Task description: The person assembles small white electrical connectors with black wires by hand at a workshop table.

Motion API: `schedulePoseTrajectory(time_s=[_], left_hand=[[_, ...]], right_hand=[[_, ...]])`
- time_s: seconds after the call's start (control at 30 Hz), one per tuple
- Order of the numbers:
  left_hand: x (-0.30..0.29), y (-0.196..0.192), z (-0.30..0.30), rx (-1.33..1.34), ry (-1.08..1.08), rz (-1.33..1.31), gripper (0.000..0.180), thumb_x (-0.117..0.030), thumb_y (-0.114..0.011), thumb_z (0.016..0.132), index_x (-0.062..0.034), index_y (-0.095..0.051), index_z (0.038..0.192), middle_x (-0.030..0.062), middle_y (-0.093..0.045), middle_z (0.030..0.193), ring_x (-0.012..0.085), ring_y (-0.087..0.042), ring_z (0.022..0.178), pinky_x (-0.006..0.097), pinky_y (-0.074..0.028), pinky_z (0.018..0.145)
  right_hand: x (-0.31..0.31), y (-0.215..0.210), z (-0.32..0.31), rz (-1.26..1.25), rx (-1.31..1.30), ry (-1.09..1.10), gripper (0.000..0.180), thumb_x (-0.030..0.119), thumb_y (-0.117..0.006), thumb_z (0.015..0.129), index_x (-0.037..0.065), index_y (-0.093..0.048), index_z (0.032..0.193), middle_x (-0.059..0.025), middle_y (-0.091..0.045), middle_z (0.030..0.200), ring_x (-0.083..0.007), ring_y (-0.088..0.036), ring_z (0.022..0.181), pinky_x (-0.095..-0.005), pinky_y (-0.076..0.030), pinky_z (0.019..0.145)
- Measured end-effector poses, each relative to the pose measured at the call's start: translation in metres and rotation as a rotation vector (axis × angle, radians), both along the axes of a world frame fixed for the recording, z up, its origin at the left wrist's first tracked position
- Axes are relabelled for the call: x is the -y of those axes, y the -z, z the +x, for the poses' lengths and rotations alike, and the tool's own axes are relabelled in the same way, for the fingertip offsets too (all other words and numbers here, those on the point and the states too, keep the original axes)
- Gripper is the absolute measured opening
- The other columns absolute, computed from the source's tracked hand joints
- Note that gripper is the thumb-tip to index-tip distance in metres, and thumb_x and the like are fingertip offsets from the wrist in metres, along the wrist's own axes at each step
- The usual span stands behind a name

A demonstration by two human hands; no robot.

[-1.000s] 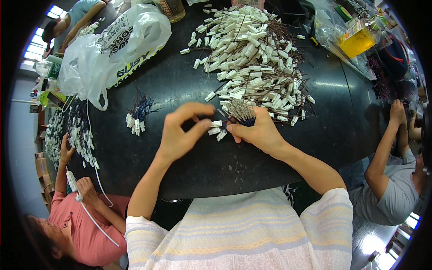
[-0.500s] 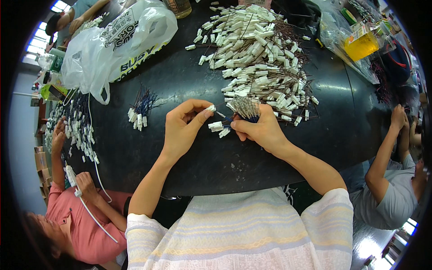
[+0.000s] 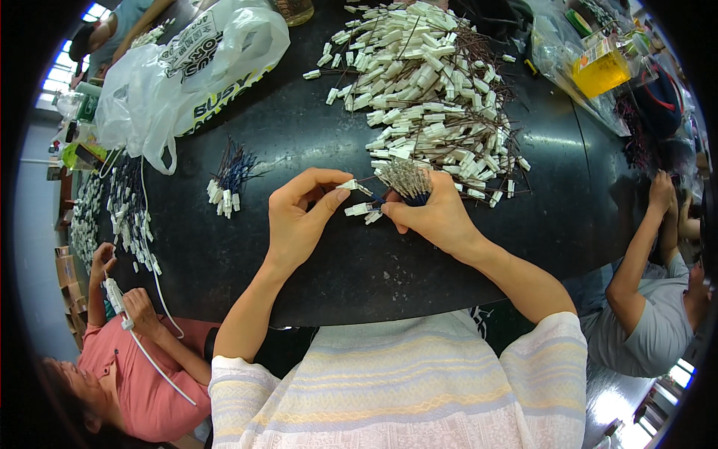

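My left hand (image 3: 295,217) pinches a small white connector (image 3: 347,185) between thumb and forefinger, with a thin dark wire coming off it. My right hand (image 3: 443,213) is closed round a bundle of blue wires (image 3: 407,181), whose silvery terminal ends fan out at the top. From its thumb and fingertips one blue wire reaches toward the connector; whether its tip is inside I cannot tell. Just below the fingertips, a few white connectors (image 3: 359,210) on blue wires stick out from the right hand. Beyond lies a large heap of white connectors with brown wires (image 3: 430,97).
A small bunch of blue-wired connectors (image 3: 224,196) lies left of my hands. Behind it sits a white plastic bag (image 3: 142,105). A co-worker in pink (image 3: 142,374) holds a white corded tool at left; another in grey (image 3: 643,329) sits at right. A yellow-liquid bottle (image 3: 600,73) stands far right.
The blue wire's tip and the connector have come closer together between my fingertips. The co-worker's hand at left has moved down from the hanging wires toward the tool.
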State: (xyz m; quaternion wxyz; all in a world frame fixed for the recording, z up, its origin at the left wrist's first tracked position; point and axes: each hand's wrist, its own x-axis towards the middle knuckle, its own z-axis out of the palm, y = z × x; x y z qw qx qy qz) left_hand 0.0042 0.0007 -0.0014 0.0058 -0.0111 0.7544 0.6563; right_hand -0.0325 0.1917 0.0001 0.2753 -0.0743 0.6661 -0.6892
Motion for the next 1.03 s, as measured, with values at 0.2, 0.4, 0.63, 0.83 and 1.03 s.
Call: schedulePoseTrajectory(time_s=[0.2, 0.4, 0.63, 0.83, 1.03], left_hand=[[-0.002, 0.009, -0.001, -0.137, -0.013, -0.079, 0.015, 0.003, -0.063, 0.075, 0.0002, -0.063, 0.09, 0.0004, -0.056, 0.075, 0.0046, -0.048, 0.064, 0.018, -0.037, 0.058], [-0.005, 0.008, 0.002, -0.14, -0.013, -0.114, 0.015, 0.005, -0.064, 0.073, -0.0001, -0.065, 0.088, 0.0012, -0.057, 0.074, 0.0055, -0.048, 0.062, 0.018, -0.037, 0.056], [-0.012, 0.01, 0.002, -0.254, 0.039, -0.194, 0.015, 0.005, -0.066, 0.07, -0.0003, -0.065, 0.085, 0.0036, -0.06, 0.072, 0.0062, -0.051, 0.059, 0.019, -0.038, 0.051], [-0.015, 0.007, 0.004, -0.277, 0.072, -0.265, 0.015, 0.004, -0.066, 0.069, -0.0007, -0.066, 0.083, 0.0041, -0.06, 0.068, 0.0072, -0.051, 0.054, 0.02, -0.036, 0.047], [-0.008, -0.006, -0.001, -0.149, 0.126, -0.45, 0.016, 0.001, -0.068, 0.069, -0.0044, -0.067, 0.084, 0.009, -0.065, 0.076, 0.0167, -0.062, 0.064, 0.022, -0.046, 0.055]], right_hand=[[-0.001, -0.003, -0.003, -0.02, 0.049, -0.001, 0.01, 0.003, -0.062, 0.075, 0.0, -0.055, 0.081, -0.0033, -0.053, 0.058, -0.0056, -0.046, 0.045, -0.0191, -0.032, 0.04], [-0.003, 0.001, -0.003, -0.087, 0.092, 0.036, 0.01, 0.007, -0.061, 0.076, 0.001, -0.055, 0.081, -0.0031, -0.051, 0.054, -0.0028, -0.034, 0.04, -0.0192, -0.022, 0.036], [-0.003, -0.004, -0.004, -0.127, 0.121, 0.026, 0.008, 0.006, -0.061, 0.076, 0.001, -0.056, 0.08, -0.0019, -0.051, 0.054, -0.0032, -0.037, 0.042, -0.0189, -0.025, 0.037], [0.002, 0.005, -0.001, -0.068, -0.007, 0.057, 0.009, 0.007, -0.06, 0.077, 0.0, -0.056, 0.081, -0.0003, -0.052, 0.061, -0.0037, -0.044, 0.05, -0.0184, -0.033, 0.043], [-0.006, 0.0, -0.005, 0.008, 0.114, -0.057, 0.013, 0.009, -0.061, 0.078, 0.002, -0.059, 0.09, -0.0014, -0.058, 0.068, -0.0091, -0.053, 0.062, -0.0205, -0.043, 0.059]])
